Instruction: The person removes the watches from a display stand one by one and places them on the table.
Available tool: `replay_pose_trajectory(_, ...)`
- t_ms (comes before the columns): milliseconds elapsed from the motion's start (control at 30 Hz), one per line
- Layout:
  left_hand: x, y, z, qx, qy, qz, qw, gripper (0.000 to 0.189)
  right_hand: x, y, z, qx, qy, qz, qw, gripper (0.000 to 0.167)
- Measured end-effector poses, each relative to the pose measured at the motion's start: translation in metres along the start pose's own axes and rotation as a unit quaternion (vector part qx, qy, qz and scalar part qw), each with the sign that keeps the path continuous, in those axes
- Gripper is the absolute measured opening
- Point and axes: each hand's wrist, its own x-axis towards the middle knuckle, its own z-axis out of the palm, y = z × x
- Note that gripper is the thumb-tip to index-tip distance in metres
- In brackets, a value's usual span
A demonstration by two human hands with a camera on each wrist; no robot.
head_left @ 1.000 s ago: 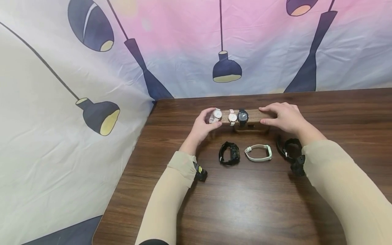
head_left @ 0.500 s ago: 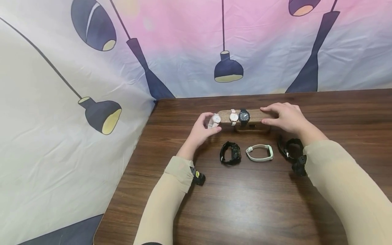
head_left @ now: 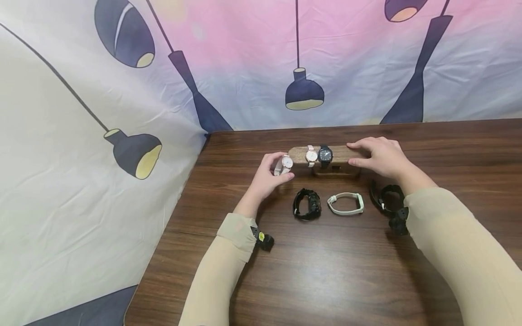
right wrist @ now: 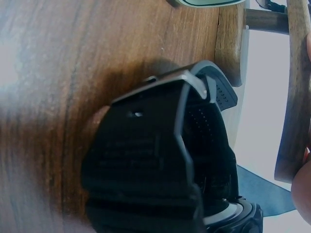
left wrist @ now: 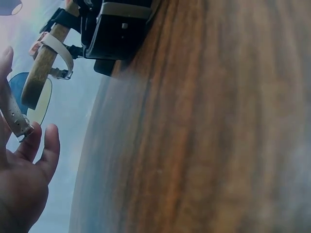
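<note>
My left hand (head_left: 265,180) pinches a white wristwatch (head_left: 287,161) between thumb and fingers, just off the left end of a wooden watch stand (head_left: 300,155). In the left wrist view the watch's strap (left wrist: 17,121) hangs beside the bar's end (left wrist: 36,87), apart from it. My right hand (head_left: 381,156) grips the bar's right end with thumb in front and fingers behind. On the bar sit a rose-gold watch with a pale strap (head_left: 311,156) and, to its right, a square black watch (head_left: 325,155).
In front of the stand lie a chunky black watch (head_left: 307,204), a pale green band (head_left: 346,203) and another black watch (head_left: 389,199), partly behind the right wrist's camera. A printed curtain (head_left: 253,90) hangs behind the brown table (head_left: 326,271).
My left hand has drawn the white watch leftward and toward me, off the bar's left end. The right hand keeps its grip on the stand. The view shifted slightly at first.
</note>
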Motion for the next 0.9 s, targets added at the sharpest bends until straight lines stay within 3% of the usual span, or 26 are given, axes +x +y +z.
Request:
replay_pose_trajectory(100, -0.007, 0.014, -0.004, -0.003, -0.013, -0.012, 0.9998, 0.056, 0.000, 0.000, 0.000, -0.001, 0.000, -0.001, 1.0000, 0.060)
replay_pose_trajectory(233, -0.012, 0.016, -0.004, 0.007, -0.024, -0.011, 0.9996, 0.056, 0.000, -0.001, -0.001, -0.001, 0.000, -0.002, 1.0000, 0.059)
replay_pose_trajectory(333, -0.011, 0.002, -0.002, 0.008, -0.024, 0.005, 0.9997, 0.056, 0.000, -0.001, -0.001, -0.002, -0.001, -0.001, 1.0000, 0.059)
replay_pose_trajectory(800, -0.027, -0.001, -0.003, -0.002, -0.040, 0.006, 0.9992, 0.061, 0.000, -0.001, -0.003, -0.005, -0.006, 0.004, 1.0000, 0.058)
replay_pose_trajectory(900, -0.030, 0.002, -0.004, -0.005, -0.048, 0.004, 0.9988, 0.073, 0.000, -0.001, -0.001, -0.002, -0.006, 0.000, 1.0000, 0.058)
